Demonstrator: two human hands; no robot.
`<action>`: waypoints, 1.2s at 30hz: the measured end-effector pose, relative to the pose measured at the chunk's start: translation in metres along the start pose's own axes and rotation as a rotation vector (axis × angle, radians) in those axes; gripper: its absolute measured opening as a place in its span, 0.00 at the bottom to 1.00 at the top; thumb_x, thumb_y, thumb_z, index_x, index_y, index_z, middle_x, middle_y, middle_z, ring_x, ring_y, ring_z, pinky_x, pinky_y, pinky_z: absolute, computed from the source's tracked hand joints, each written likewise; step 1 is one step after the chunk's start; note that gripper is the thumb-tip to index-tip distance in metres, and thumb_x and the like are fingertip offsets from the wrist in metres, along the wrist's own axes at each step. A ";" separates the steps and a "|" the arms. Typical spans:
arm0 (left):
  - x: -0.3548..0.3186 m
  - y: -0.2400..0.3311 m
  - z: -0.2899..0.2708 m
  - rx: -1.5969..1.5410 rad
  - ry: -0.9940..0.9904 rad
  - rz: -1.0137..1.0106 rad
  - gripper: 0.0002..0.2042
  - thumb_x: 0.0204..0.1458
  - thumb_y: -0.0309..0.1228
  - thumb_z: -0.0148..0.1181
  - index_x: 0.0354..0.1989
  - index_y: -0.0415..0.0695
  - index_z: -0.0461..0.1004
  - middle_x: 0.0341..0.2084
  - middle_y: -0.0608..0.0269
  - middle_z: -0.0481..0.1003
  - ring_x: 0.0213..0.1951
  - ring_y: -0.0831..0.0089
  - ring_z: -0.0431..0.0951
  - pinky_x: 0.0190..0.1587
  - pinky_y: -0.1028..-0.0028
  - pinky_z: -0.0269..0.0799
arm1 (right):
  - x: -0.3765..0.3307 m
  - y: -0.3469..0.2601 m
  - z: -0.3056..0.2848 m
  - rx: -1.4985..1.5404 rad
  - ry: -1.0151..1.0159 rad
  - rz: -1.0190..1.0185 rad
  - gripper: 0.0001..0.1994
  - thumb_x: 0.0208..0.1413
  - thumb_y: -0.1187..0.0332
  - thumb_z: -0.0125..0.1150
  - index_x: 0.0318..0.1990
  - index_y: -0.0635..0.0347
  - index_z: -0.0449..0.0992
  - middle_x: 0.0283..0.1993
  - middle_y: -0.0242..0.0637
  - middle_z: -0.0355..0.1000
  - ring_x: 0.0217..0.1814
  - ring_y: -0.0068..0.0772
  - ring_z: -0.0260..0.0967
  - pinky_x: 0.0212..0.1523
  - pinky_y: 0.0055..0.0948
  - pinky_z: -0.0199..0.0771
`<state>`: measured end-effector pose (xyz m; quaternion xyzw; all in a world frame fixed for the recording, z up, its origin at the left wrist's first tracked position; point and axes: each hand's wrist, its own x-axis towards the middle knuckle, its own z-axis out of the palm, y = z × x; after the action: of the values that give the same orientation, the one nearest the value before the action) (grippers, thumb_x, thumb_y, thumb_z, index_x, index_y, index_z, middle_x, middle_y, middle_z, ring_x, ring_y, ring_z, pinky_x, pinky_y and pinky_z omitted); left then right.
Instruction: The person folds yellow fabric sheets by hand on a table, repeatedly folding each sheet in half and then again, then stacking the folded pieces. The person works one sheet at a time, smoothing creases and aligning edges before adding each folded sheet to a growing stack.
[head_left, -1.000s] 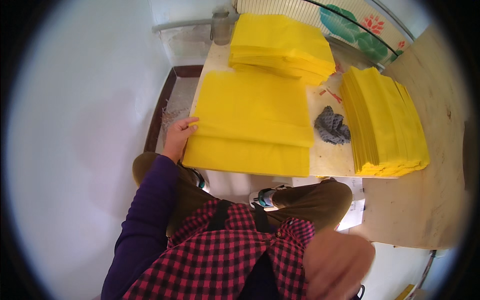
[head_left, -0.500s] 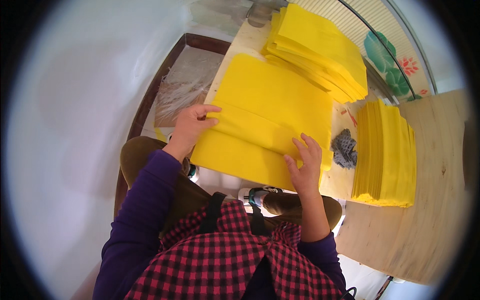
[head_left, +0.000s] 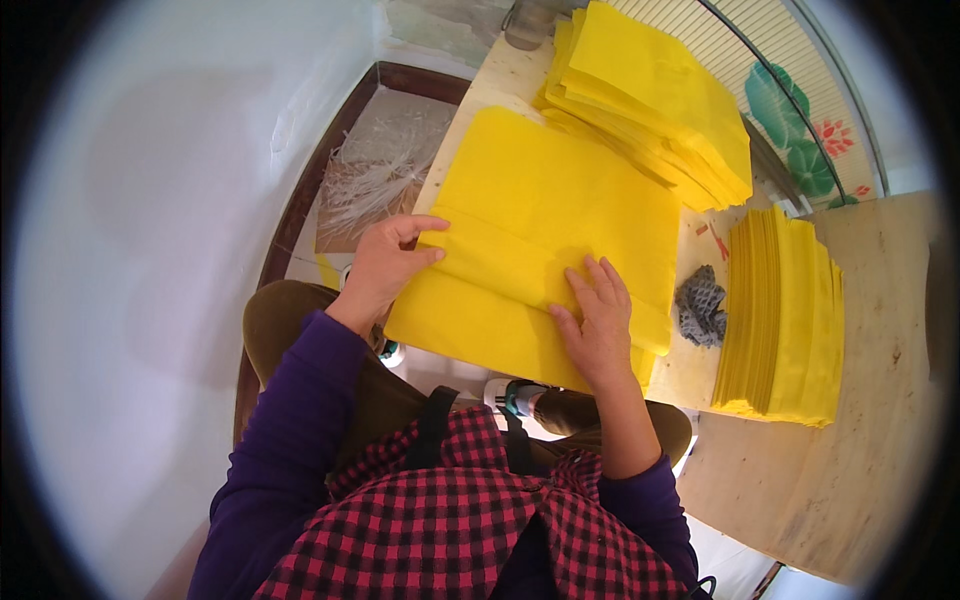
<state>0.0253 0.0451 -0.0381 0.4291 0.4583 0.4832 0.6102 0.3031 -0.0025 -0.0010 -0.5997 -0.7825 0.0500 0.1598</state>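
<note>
A yellow fabric sheet [head_left: 560, 185], which looks like non-woven cloth, lies on the wooden table with a folded band across its nearer part. At the left end of that band is my left hand [head_left: 388, 262], thumb and index finger apart and resting on the cloth, the other fingers curled and partly hidden. Toward the right end of the fold, my right hand [head_left: 600, 320] lies on the fabric with its fingers spread. The near edge of the sheet hangs at the table's front, over my lap.
Behind the sheet leans a stack of yellow fabric pieces [head_left: 650, 80]. Another yellow stack [head_left: 785, 320] stands at the right, beside a crumpled grey cloth [head_left: 702, 308]. White strands [head_left: 375, 185] lie in a box at left, near the wall [head_left: 170, 250]. A metal cup [head_left: 527, 25] sits at the far corner.
My right hand has moved left along the fold and now lies flatter on it; the fabric's right end is smoother. My left hand stays at the left edge. The view has shifted slightly.
</note>
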 end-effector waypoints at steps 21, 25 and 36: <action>0.005 -0.006 0.000 -0.142 0.027 -0.024 0.14 0.54 0.19 0.57 0.51 0.36 0.71 0.34 0.63 0.77 0.33 0.81 0.75 0.37 0.82 0.70 | -0.005 0.005 0.007 0.155 0.131 -0.067 0.18 0.45 0.66 0.68 0.46 0.57 0.77 0.58 0.44 0.67 0.65 0.50 0.58 0.64 0.46 0.54; 0.003 -0.002 0.002 -0.137 0.023 -0.026 0.18 0.52 0.16 0.57 0.53 0.36 0.69 0.34 0.62 0.78 0.34 0.80 0.76 0.38 0.81 0.71 | -0.005 0.005 0.005 0.164 0.137 -0.065 0.20 0.45 0.66 0.68 0.48 0.58 0.76 0.59 0.45 0.66 0.65 0.51 0.57 0.64 0.46 0.54; 0.001 0.005 0.006 -0.070 -0.025 0.005 0.25 0.48 0.12 0.57 0.58 0.37 0.66 0.39 0.59 0.78 0.38 0.77 0.77 0.42 0.79 0.72 | 0.004 -0.004 -0.002 0.118 0.090 -0.055 0.29 0.44 0.65 0.70 0.55 0.61 0.70 0.61 0.46 0.63 0.65 0.53 0.55 0.65 0.47 0.53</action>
<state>0.0306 0.0459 -0.0324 0.4146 0.4326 0.4951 0.6292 0.2992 -0.0002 0.0026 -0.5692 -0.7863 0.0646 0.2312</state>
